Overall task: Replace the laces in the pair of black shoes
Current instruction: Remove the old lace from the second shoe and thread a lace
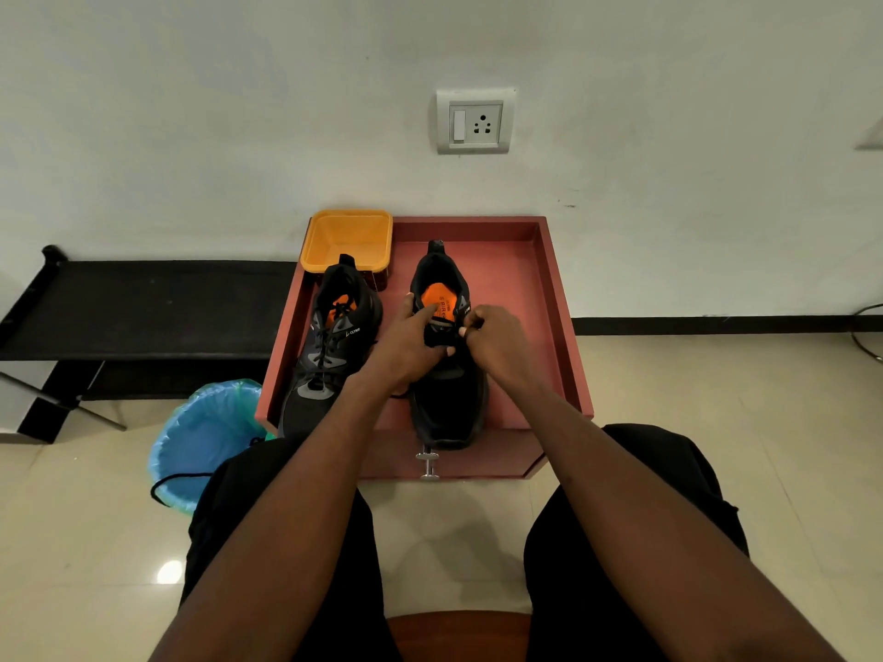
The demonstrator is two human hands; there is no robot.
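The right shoe [449, 375] is lying toe-towards-the-person, tongue steadied by the left hand [411, 341], lace end apparently pinched by the right hand [492, 344].

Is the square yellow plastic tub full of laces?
No, the square yellow plastic tub shows only its bare yellow bottom.

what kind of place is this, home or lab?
Probably a room in a home, though that is a guess: tiled floor, a wall socket, a lined waste bin and a black cot along the wall. The shoes sit on a small red drawer unit.
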